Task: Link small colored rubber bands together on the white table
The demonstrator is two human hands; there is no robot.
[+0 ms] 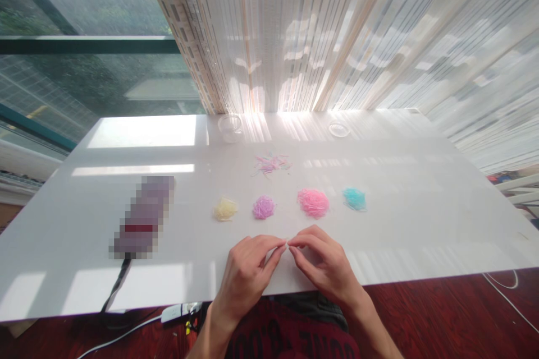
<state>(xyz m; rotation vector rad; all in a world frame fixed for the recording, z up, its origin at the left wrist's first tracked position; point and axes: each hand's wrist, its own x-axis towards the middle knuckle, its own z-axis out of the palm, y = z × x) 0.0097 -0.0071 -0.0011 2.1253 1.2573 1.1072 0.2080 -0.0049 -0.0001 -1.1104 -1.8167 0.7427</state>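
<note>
At the table's near side, my left hand [250, 266] has its thumb and index finger pinched together. My right hand [327, 262] meets it fingertip to fingertip, its thumb and fingers also drawn into a pinch. Whatever lies between the fingertips is too small to make out. Just beyond my hands sit piles of thin, short sticks or tubes: a pale yellow pile [225, 209], a purple pile [264, 207], a larger pink pile [313, 202] and a turquoise pile [355, 199]. Farther back lies a loose mixed-colour pile [272, 164].
A clear round container [230, 128] and a clear round lid or dish [339, 130] stand near the back edge of the white table [404, 224]. On the left lies a pixelated object [143, 216] with a black cable. A power strip [179, 312] shows below the front edge.
</note>
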